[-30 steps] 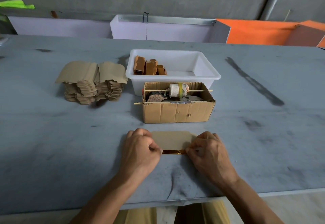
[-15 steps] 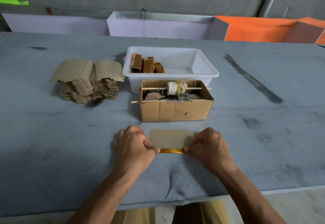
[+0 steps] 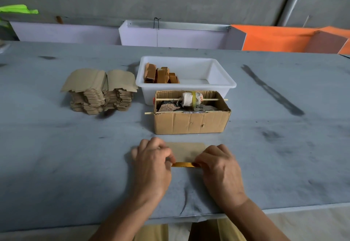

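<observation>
Work in hand: we are folding a card blank [image 3: 186, 151] along its near edge, judging by the grip.
Card blank: it lies flat on the worktop [image 3: 75, 155] just in front of us, between both hands, with the cardboard box [image 3: 191, 123] close behind it.
Gold edge [image 3: 184, 164]: the shiny face shows only along the near side, where the card is lifted or turned over.
Left hand [image 3: 151, 162]: fingers [image 3: 166, 155] curled, pinching the card's near left corner so that end stays square.
Right hand [image 3: 219, 167]: fingers curled the same way on the near right corner; gripping both ends should keep the crease straight.
Supply: a stack of flat blanks [image 3: 100, 91] sits to the left, within reach for the next piece.
Finished pieces: folded brown ones [image 3: 161, 76] stand in the left end of the white tub [image 3: 217, 76], which has room for more.
Box contents: a cloth-wrapped roll on a stick [image 3: 191, 98]; we cannot tell its use.
</observation>
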Demonstrator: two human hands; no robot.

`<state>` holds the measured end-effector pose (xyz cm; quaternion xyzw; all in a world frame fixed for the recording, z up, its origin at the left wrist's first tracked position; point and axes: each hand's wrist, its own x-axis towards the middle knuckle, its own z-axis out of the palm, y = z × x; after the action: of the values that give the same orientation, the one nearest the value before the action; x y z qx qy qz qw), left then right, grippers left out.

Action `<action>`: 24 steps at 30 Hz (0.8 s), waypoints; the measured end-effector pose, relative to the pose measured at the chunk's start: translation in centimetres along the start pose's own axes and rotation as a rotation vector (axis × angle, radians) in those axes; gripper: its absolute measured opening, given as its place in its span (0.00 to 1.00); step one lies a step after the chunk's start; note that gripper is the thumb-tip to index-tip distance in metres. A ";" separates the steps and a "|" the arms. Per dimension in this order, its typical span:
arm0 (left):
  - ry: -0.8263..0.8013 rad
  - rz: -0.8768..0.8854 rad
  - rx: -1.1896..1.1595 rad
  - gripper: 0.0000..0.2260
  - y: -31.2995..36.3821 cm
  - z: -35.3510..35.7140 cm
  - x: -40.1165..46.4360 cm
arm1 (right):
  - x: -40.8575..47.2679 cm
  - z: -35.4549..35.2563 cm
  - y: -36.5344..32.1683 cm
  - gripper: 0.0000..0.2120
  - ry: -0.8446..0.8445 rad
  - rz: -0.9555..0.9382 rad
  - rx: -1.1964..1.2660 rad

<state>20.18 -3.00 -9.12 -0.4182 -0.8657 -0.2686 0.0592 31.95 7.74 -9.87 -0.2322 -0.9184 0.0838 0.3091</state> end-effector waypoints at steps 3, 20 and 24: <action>0.059 0.287 0.110 0.09 1.2 -0.4 -0.7 | -0.1 0.0 -0.5 0.11 -0.028 -0.111 -0.127; -0.034 0.394 0.244 0.12 0.4 -0.4 -2.3 | -1.3 -1.2 0.3 0.15 -0.101 -0.229 -0.239; 0.010 0.417 0.179 0.15 -1.3 -1.1 -2.7 | -2.0 -1.6 1.1 0.17 -0.151 -0.225 -0.169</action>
<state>20.76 -6.10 -9.65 -0.5799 -0.7806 -0.1747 0.1546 34.73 7.76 -10.00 -0.1461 -0.9631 -0.0118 0.2258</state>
